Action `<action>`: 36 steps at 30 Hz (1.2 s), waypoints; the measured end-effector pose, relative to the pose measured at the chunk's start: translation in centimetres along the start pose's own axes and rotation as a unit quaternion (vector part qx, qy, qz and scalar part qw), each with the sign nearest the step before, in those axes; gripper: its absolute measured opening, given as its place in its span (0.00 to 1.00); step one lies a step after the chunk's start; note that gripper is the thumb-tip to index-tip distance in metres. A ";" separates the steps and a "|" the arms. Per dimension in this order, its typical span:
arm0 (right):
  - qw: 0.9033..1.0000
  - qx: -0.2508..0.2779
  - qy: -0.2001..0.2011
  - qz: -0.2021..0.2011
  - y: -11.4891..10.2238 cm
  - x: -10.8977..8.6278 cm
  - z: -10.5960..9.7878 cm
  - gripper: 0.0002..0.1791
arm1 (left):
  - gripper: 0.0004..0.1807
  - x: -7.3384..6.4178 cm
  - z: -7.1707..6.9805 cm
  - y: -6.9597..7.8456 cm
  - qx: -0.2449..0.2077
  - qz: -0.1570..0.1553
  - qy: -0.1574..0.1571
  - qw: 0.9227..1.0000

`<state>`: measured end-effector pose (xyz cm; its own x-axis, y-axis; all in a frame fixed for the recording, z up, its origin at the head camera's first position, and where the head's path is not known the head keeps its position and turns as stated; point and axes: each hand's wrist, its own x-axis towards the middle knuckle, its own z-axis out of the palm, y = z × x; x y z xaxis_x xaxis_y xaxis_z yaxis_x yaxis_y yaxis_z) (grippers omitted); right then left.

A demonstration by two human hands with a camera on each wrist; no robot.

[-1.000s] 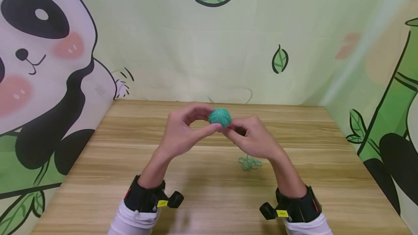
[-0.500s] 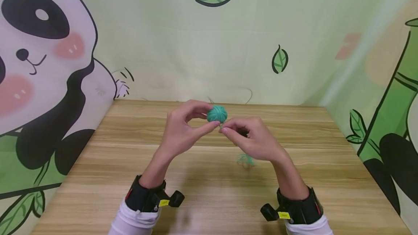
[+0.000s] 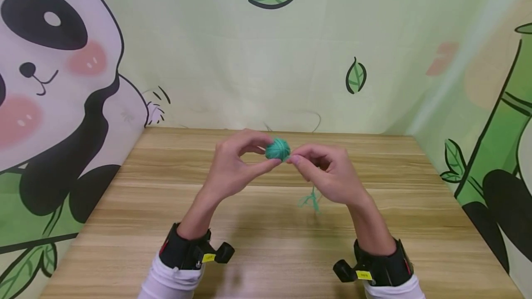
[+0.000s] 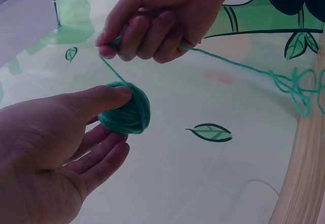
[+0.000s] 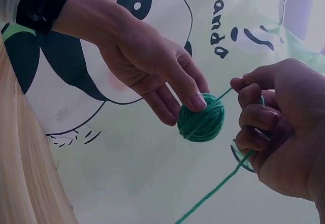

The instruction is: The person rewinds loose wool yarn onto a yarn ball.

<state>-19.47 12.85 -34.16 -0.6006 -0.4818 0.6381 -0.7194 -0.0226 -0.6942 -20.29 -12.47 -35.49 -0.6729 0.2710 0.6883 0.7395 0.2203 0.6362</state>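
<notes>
A small green ball of yarn (image 3: pixel 277 149) is held above the table between the thumb and fingers of my left hand (image 3: pixel 232 165). Just to its right, my right hand (image 3: pixel 328 172) pinches the yarn strand between thumb and forefinger. In the left wrist view a short length of strand (image 4: pixel 112 69) runs from the ball (image 4: pixel 129 115) up to those fingertips. The strand passes through the curled fingers of the right hand and out the other side, as the right wrist view also shows. Its loose tail (image 3: pixel 311 201) hangs below the right hand in a tangled bunch.
The wooden table (image 3: pixel 266 243) stretches under both hands. Behind it stands a pale backdrop (image 3: pixel 199 59) printed with leaves and a panda. Each wrist wears a black strap with a small camera (image 3: pixel 224 253).
My right hand has drawn away from the ball to the right, with the strand pinched. The loose tail has lifted and bunched closer under it. The left hand has barely shifted.
</notes>
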 end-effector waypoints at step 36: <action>0.990 -0.041 0.134 0.006 0.8 0.5 -0.4 0.08 | 0.20 -0.4 0.0 0.8 -0.087 0.005 -0.153 0.984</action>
<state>-20.47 12.91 -34.24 -0.6718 -0.2326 0.7033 -0.7314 0.0585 -0.6794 -19.46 -12.37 -35.25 -0.6085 0.5470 0.5749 0.7130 0.0590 0.6986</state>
